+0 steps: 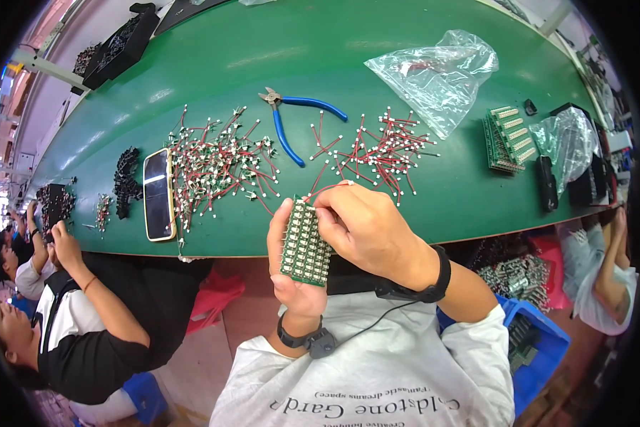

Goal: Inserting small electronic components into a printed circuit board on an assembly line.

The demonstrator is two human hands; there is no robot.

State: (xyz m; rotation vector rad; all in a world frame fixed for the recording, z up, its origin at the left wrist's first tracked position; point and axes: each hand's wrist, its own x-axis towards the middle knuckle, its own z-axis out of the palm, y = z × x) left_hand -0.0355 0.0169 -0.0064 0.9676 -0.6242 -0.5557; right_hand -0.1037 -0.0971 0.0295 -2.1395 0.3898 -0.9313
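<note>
My left hand [295, 295] is closed around the edges of a green circuit board panel [305, 245], held upright near the table's front edge. Rows of small white connectors cover its visible face. At the panel's top, my right hand [366, 226] pinches a thin red wire [327, 189] with a white plug end. Its fingertips partly hide where the wire meets the board. Just beyond the hands lies a loose pile of red wires with white plugs [387, 153]. A larger pile of wired small green boards [220, 164] spreads to the left.
Blue-handled cutting pliers [284, 128] lie between the piles. A phone [158, 196] and black parts [126, 181] sit left. A clear plastic bag [441, 78] lies at the back right, near stacked board panels [509, 140]. A blue crate [541, 349] stands beside me; a co-worker [92, 320] sits left.
</note>
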